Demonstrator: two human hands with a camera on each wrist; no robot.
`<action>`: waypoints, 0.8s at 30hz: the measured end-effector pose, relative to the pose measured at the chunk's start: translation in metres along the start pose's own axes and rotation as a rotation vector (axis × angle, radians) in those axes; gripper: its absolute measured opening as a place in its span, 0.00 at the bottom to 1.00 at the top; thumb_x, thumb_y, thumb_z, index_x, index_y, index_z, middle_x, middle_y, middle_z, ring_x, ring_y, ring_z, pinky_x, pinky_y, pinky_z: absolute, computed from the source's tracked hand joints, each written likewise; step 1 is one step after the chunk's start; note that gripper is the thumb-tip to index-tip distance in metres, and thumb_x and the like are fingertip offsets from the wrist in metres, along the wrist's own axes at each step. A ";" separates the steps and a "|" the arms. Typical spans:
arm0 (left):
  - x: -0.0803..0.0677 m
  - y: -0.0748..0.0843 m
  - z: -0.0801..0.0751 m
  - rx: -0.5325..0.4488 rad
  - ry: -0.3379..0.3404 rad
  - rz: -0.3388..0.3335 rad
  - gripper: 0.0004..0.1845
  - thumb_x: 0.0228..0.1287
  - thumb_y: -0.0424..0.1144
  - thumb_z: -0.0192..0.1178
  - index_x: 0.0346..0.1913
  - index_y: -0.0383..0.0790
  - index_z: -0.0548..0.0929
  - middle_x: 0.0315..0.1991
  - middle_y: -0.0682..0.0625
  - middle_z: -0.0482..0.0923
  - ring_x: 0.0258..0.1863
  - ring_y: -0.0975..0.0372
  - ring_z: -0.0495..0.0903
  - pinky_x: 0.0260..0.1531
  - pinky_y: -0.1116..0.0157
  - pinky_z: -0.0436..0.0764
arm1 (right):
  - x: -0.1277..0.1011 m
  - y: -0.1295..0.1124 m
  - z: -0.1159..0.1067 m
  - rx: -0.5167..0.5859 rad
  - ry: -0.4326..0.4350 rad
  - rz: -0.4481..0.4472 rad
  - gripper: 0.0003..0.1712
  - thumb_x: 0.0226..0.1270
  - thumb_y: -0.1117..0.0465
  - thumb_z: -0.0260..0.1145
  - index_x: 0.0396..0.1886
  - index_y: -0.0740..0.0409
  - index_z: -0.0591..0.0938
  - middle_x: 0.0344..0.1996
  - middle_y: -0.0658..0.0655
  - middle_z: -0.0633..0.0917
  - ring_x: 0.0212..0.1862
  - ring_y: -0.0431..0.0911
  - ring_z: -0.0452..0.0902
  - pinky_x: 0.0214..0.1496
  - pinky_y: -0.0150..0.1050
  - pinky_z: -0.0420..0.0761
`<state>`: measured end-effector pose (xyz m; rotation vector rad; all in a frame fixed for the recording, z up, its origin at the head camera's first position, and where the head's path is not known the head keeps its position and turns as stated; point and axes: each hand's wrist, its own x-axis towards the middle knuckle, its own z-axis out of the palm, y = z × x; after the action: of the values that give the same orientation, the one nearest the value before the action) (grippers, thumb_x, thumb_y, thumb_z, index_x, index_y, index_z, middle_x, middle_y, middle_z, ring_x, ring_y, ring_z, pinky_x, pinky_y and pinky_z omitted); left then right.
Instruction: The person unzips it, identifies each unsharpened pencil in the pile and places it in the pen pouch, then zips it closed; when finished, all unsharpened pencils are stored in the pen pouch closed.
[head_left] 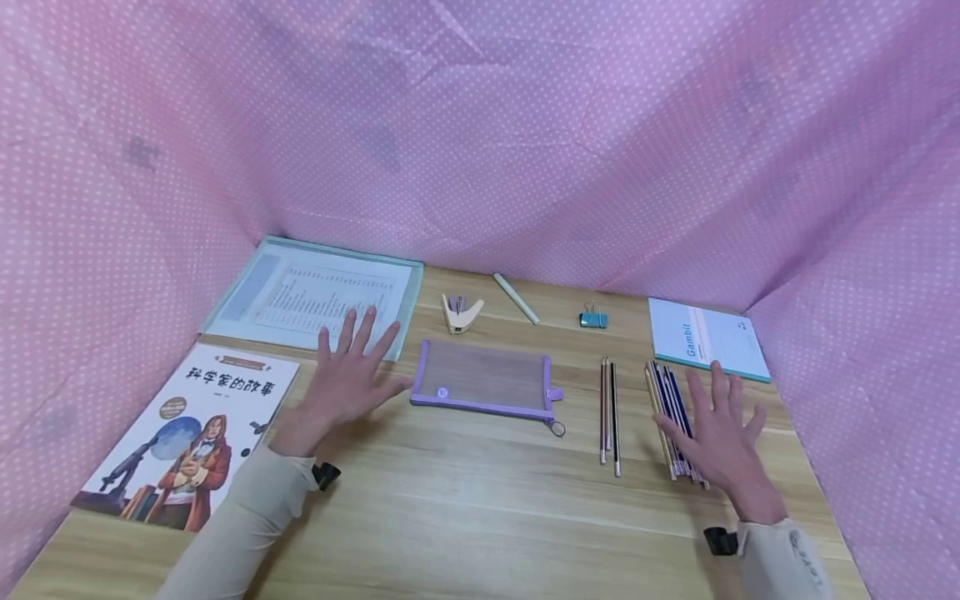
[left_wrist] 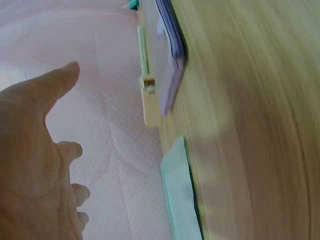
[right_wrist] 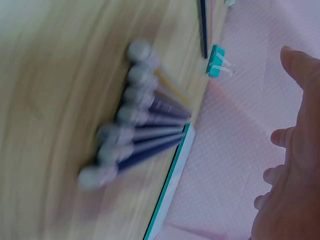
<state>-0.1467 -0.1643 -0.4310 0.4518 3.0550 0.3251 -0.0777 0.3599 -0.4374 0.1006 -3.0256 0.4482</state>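
My left hand (head_left: 348, 375) hovers with fingers spread over the wooden table (head_left: 465, 508), between a picture book (head_left: 187, 433) and a purple mesh pencil case (head_left: 483, 379). It holds nothing; in the left wrist view the left hand (left_wrist: 37, 165) shows an empty palm. My right hand (head_left: 720, 437) is spread flat above a bundle of dark pencils (head_left: 671, 417), partly covering them. The right wrist view shows these pencils (right_wrist: 137, 135) blurred, the right hand (right_wrist: 292, 165) empty beside them.
A clear document folder (head_left: 315, 296) lies at the back left. A beige stapler (head_left: 460, 313), a pale green stick (head_left: 516, 298) and a teal binder clip (head_left: 593, 319) lie along the back. Three pencils (head_left: 609, 412) lie right of the case. A notebook (head_left: 705, 337) sits back right. Pink dotted cloth (head_left: 525, 125) walls the table.
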 end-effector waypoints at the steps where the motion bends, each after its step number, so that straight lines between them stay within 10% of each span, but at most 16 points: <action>1: 0.000 0.003 0.001 -0.003 0.002 0.000 0.49 0.65 0.68 0.53 0.81 0.51 0.48 0.82 0.38 0.33 0.80 0.38 0.31 0.71 0.28 0.33 | 0.002 -0.003 0.001 0.000 0.002 -0.004 0.53 0.70 0.37 0.56 0.81 0.58 0.45 0.80 0.67 0.31 0.78 0.74 0.24 0.60 0.87 0.31; 24: 0.008 0.070 0.030 -0.091 0.033 0.068 0.48 0.64 0.70 0.53 0.80 0.53 0.52 0.82 0.39 0.38 0.81 0.41 0.34 0.74 0.31 0.39 | 0.032 -0.071 0.040 0.060 -0.011 -0.101 0.47 0.71 0.39 0.59 0.79 0.59 0.54 0.80 0.70 0.45 0.80 0.70 0.37 0.72 0.77 0.44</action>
<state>-0.1323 -0.0906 -0.4457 0.5519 3.0454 0.4772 -0.1064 0.2786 -0.4519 0.2591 -3.0010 0.5318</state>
